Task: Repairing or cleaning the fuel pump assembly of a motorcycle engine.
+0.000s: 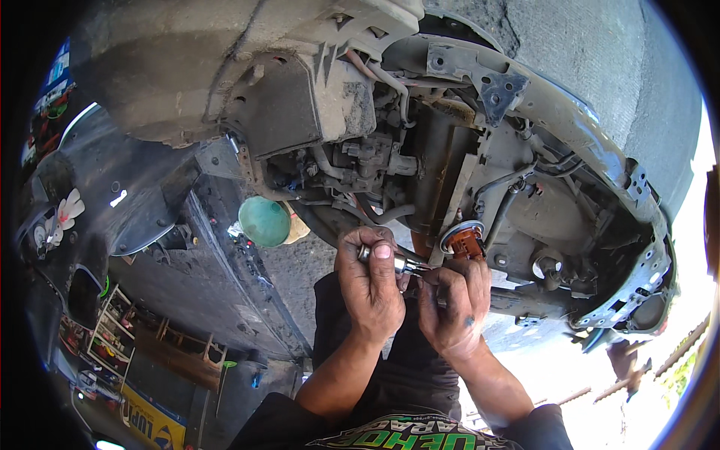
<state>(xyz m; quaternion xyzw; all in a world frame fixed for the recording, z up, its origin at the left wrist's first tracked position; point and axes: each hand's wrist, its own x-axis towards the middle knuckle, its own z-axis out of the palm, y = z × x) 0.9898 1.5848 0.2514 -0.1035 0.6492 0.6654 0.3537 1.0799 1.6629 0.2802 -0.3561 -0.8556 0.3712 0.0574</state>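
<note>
My left hand (371, 292) is closed around a small silver cylindrical part (405, 265), its thumb lying along it. My right hand (457, 311) has curled fingers at the part's thin right end; exactly what they grip is hard to make out. Just above the right fingers is an orange component (466, 244) with a round metal rim, partly hidden by them. Behind both hands lie dusty hoses (386, 214), a dark cylinder (427, 172) and brackets inside an exposed vehicle front frame (555, 94).
A green bowl (264, 221) is left of my hands. Dark body panels (150, 187), a white fan (67, 214) and a rack of items (109, 330) are at the left. Rough pavement (607, 60) shows at upper right, a bright background at lower right.
</note>
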